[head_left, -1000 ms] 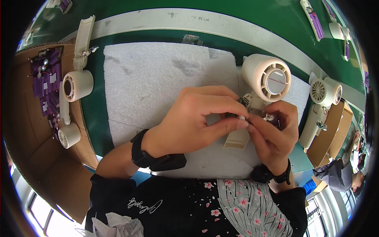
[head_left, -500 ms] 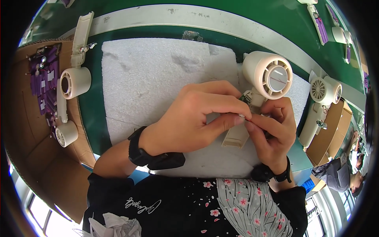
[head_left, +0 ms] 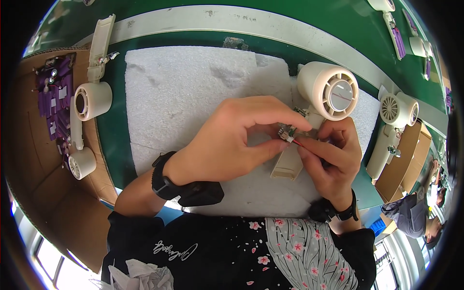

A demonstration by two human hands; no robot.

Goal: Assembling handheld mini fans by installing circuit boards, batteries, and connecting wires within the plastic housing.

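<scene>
A cream handheld fan [head_left: 309, 82] lies on the white foam, its round head up and its opened handle [head_left: 287, 166] pointing toward me. My left hand [head_left: 227, 140] has thumb and index finger on either side of a small circuit board [head_left: 288, 131], holding it over the handle. On the board's near edge sits a small white connector [head_left: 290, 139], by the left thumb tip. A red wire [head_left: 298, 143] runs from there into my right hand [head_left: 334, 157], which pinches it between thumb and index finger. The right hand's other fingers curl beside the fan's neck.
White foam [head_left: 193, 87] covers the green bench. At left stands a cardboard box [head_left: 53, 193] with purple battery packs [head_left: 54, 99] and fan parts [head_left: 93, 101] at its edge. More fans [head_left: 389, 140] lie at right by another carton [head_left: 408, 162]. A metal strip [head_left: 193, 18] crosses behind.
My left index finger has lifted away from the thumb, and the circuit board with its connector now shows between them. My right hand has barely moved.
</scene>
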